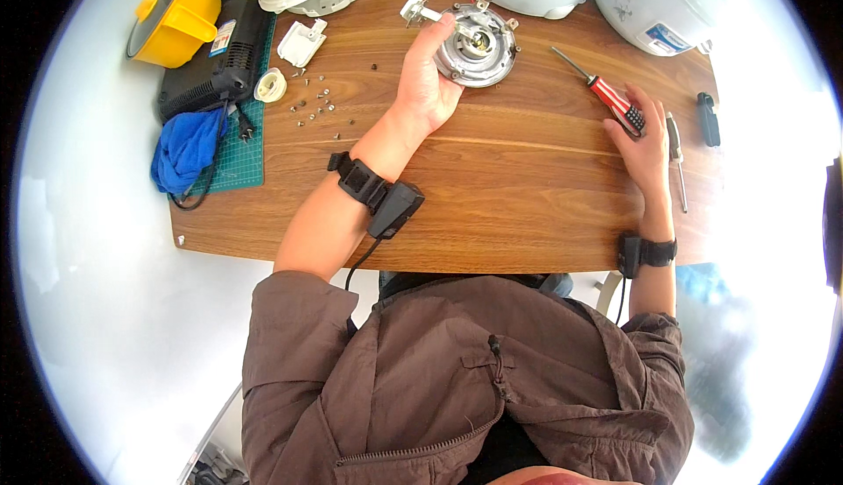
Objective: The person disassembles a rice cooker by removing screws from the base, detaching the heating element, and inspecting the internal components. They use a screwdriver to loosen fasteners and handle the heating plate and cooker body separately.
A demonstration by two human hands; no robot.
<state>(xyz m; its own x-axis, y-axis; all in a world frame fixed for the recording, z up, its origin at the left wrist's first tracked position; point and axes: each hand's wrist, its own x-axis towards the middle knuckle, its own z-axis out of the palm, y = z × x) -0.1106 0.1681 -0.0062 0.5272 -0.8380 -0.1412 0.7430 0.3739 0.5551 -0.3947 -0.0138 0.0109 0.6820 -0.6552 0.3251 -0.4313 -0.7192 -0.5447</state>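
My left hand point(428, 90) is closed on the rim of a round silver heating plate point(499, 50), thumb on top, near the far middle of the table. A white plastic lever piece point(411, 9) on a bracket sticks out at the plate's left. To the right, my right hand point(648, 138) has its thumb and fingers around the black end of a screwdriver point(608, 92) with a red, white and black handle. Its shaft points away to the far left, towards the plate. A second, slimmer screwdriver point(675, 147) lies just right of that hand.
Several small screws point(323, 108) are scattered left of centre, near a white cap point(270, 85) and white plastic bracket point(301, 43). Floral appliance housings point(654, 6) stand at the back right. A yellow pot point(189, 19), black case point(206, 79), blue cloth point(186, 149) and green mat point(241, 164) occupy the left.
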